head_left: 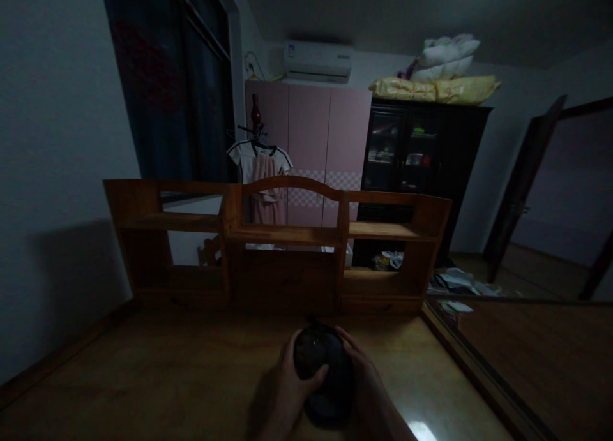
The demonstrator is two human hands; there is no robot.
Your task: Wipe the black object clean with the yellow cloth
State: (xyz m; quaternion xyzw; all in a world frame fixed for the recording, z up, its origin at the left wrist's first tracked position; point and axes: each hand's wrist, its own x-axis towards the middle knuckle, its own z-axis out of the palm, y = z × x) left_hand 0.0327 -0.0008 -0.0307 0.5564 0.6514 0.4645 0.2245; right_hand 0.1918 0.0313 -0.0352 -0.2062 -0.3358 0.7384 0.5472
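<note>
Dark glossy rounded object (335,390), too dim to identify further, lies directly between the fingers, clasped from both sides. The left hand (286,385) wraps its left flank, thumb across the top; the right hand (366,372) grips the right flank. Neither is clearly nearer. Its long axis runs roughly away from the body, between the forearms. Beneath is the tabletop (191,364); whether they touch I cannot tell. Beyond stands a wooden shelf unit (287,235).
</note>
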